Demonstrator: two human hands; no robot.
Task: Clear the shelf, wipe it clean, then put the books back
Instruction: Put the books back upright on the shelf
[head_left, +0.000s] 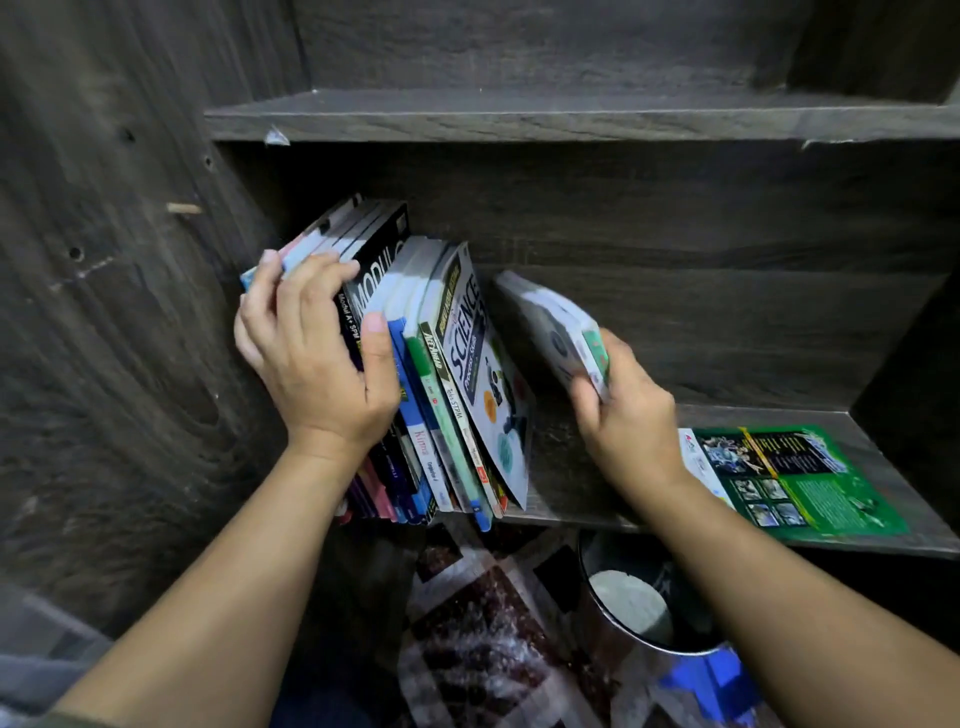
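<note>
We see the dark wooden shelf across the middle of the frame. It acts as the compartment for the task's books, and its upper board at top centre is bare.

A row of books stands at centre left and leans over towards the left wall. We judge that the left hand is there to stop the row toppling. Its fingers wrap the tops of the leftmost volumes and its thumb presses on a spine.

At the right of the frame a green book lies flat on the same board, well apart from the row and seemingly set aside.

Between them the right hand pinches a thin book by its lower edge. The book is tilted and blurred, above the gap just beside the row. We cannot tell whether it is going in or coming out.

At lower centre, below the shelf, a metal bucket stands open. Inside it sits a pale lump, possibly a cloth for wiping, though we cannot be sure.
</note>
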